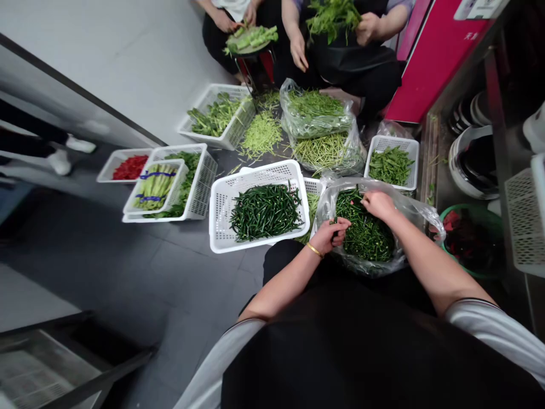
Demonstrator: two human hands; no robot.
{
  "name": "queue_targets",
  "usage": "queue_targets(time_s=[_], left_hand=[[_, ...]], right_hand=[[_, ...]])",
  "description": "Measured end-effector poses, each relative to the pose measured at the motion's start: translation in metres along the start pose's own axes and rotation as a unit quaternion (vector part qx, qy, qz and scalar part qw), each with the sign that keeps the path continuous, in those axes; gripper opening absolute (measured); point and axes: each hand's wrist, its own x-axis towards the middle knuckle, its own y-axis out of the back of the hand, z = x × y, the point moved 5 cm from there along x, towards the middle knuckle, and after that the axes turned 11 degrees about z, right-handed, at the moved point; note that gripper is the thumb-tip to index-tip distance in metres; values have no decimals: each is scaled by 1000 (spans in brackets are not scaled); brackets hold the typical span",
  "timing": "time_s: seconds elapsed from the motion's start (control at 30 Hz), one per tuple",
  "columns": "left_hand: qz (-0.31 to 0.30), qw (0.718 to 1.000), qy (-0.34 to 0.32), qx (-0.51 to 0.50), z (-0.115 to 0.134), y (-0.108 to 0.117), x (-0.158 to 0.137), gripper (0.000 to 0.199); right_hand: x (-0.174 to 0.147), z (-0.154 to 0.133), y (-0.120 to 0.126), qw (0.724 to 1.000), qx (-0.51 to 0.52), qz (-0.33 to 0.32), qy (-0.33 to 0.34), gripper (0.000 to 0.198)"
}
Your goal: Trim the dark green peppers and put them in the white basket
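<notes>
A clear plastic bag stands open before my knees, filled with thin dark green chilies. My left hand, with a yellow band at the wrist, is closed over the bag's left side, and dark green chilies show between its fingers. Over the upper part of the same heap, my right hand is closed with its fingertips pinched together; whatever they hold is hidden. Left of the bag is a white perforated basket holding a pile of green chilies.
Two people sit opposite, handling leafy greens and stalks. Between us are bags of green stems, a crate of greens and a small basket of pods. A green tub and metal shelf are right; stacked baskets left.
</notes>
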Motion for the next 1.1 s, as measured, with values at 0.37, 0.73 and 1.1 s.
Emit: queue_targets(time_s=[0.37,0.73,1.1], left_hand=[[62,989,-46,126,-17,-16,2,32],[129,988,-73,43,-11,3,1,36],[-16,986,-98,134,-4,-12,-6,42]], right_hand=[[-86,-35,16,984,134,83,87,29],[-62,-31,8,993,104,20,52,18],[-105,-46,6,823,544,-135,-93,51]])
